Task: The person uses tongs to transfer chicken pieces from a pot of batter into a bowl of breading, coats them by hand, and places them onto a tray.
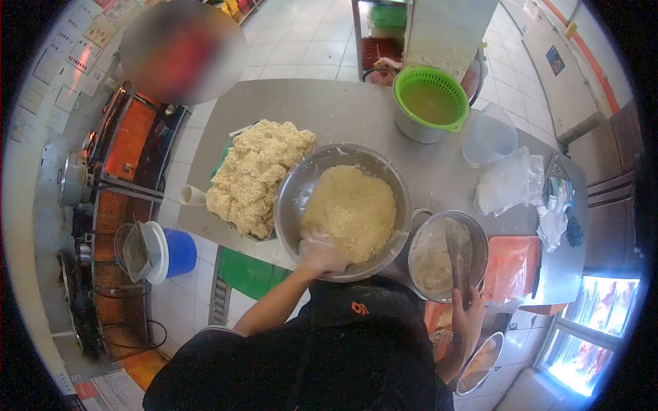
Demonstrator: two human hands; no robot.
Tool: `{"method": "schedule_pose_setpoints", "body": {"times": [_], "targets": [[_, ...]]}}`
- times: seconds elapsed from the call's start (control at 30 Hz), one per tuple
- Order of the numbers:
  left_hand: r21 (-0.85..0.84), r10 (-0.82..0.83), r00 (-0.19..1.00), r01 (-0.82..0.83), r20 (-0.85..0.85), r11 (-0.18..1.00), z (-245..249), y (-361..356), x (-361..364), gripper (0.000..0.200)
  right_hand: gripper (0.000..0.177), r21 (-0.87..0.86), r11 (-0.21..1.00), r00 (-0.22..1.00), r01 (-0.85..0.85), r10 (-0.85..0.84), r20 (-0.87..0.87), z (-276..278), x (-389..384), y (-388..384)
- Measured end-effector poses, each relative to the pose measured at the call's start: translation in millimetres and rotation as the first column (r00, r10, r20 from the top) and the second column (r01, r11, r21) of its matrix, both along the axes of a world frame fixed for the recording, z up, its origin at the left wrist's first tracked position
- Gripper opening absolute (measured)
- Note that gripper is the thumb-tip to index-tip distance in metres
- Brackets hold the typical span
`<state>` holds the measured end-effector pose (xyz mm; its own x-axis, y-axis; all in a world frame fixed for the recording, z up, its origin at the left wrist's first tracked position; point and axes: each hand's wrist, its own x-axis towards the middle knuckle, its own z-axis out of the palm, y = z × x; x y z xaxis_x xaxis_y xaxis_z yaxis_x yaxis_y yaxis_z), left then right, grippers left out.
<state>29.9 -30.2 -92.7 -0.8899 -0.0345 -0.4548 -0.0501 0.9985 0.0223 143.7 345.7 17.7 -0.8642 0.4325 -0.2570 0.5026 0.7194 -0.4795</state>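
Observation:
My left hand [322,252], in a clear plastic glove, reaches into the near left side of a wide metal bowl [290,205]. It touches the mound of pale yellow crumbs [356,205] there; its fingers are blurred and partly sunk in the crumbs. My right hand [467,312] is closed around the near end of metal tongs [459,257]. The tongs' far end lies over a metal pot [484,240] of whitish batter [432,260], right of the bowl. Left of the bowl, a tall heap of crumb-coated pieces [257,175] rests on a mostly covered tray.
At the back right stand a green colander [430,103] in a pot and a clear plastic container [490,137]. Plastic bags [510,181] and an orange tray [510,264] lie rightward. A blue bucket [181,251] is at left. Another person [181,51] is at the far left.

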Motion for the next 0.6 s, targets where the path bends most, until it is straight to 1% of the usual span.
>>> {"method": "schedule_pose_setpoints", "body": {"times": [0.03, 0.1, 0.13, 0.2, 0.23, 0.27, 0.3, 0.33, 0.37, 0.43, 0.47, 0.5, 0.53, 0.57, 0.6], "targets": [[-0.108, 0.005, 0.998, -0.011, -0.057, 0.994, -3.2, 4.5, 5.3, 0.087, 0.059, -0.033, 0.999, 0.999, 0.014, -0.012, 0.033, 7.0, -2.2, -4.3], [0.094, 0.117, 0.977, -0.135, 0.179, 0.986, 2.3, 1.7, 4.7, 0.08, 0.058, -0.094, 0.995, 0.996, 0.039, -0.031, 0.084, 22.4, -13.3, -10.4], [0.184, 0.15, 0.945, -0.209, 0.291, 0.96, 7.0, -1.6, 1.0, 0.077, 0.057, -0.072, 0.997, 0.999, 0.026, -0.023, 0.042, 20.4, -12.7, -8.7], [0.264, 0.06, 0.937, -0.158, 0.344, 0.951, 0.6, -20.2, -1.8, 0.075, 0.056, -0.03, 1.0, 0.998, 0.01, -0.011, -0.057, 6.8, -8.4, -3.1], [0.302, 0.008, 0.929, -0.128, 0.371, 0.945, 8.2, -23.5, -6.9, 0.074, 0.056, -0.045, 0.999, 0.997, 0.014, -0.017, -0.072, -1.1, -7.6, 1.9], [0.356, 0.08, 0.94, -0.204, 0.331, 0.912, 16.1, -23.8, -12.0, 0.075, 0.055, -0.062, 0.998, 0.996, 0.023, -0.028, -0.082, -10.0, -5.3, 7.9], [0.412, 0.156, 0.94, -0.276, 0.302, 0.869, 50.4, -18.3, -16.5, 0.076, 0.054, -0.079, 0.996, 0.996, 0.031, -0.038, -0.085, -14.5, -3.2, 10.6], [0.446, 0.204, 0.943, -0.306, 0.262, 0.841, 72.7, -12.9, -18.9, 0.078, 0.055, -0.087, 0.996, 0.998, 0.032, -0.036, -0.053, -10.8, -3.4, 8.3], [0.483, 0.251, 0.942, -0.33, 0.222, 0.811, 94.9, -7.5, -21.0, 0.08, 0.056, -0.093, 0.995, 0.999, 0.028, -0.03, -0.024, -3.0, -6.5, 5.0], [0.524, 0.289, 0.954, -0.286, 0.079, 0.802, 116.3, 7.1, -35.7, 0.086, 0.057, -0.082, 0.997, 1.0, -0.004, 0.005, 0.004, 5.9, -14.2, 3.7], [0.472, 0.291, 0.956, -0.242, -0.033, 0.848, 113.2, 15.7, -43.3, 0.089, 0.058, -0.067, 0.997, 1.0, -0.027, 0.027, 0.003, 5.2, -12.4, 5.6], [0.415, 0.28, 0.949, -0.198, -0.147, 0.888, 99.5, 25.3, -45.3, 0.093, 0.059, -0.051, 0.998, 0.999, -0.046, 0.046, -0.001, 5.1, -11.2, 7.2], [0.347, 0.265, 0.929, -0.166, -0.259, 0.923, 85.7, 35.0, -47.4, 0.096, 0.059, -0.072, 0.997, 0.999, -0.032, 0.031, -0.017, 7.2, -11.0, 6.7], [0.292, 0.265, 0.905, -0.169, -0.332, 0.941, 59.5, 41.0, -50.5, 0.096, 0.058, -0.015, 0.999, 0.998, -0.044, 0.043, -0.05, -4.3, -7.0, 12.3], [0.259, 0.273, 0.878, -0.179, -0.393, 0.949, 21.4, 42.0, -51.1, 0.096, 0.056, 0.042, 0.998, 0.996, -0.052, 0.055, -0.074, -20.5, -0.5, 18.9]]}}
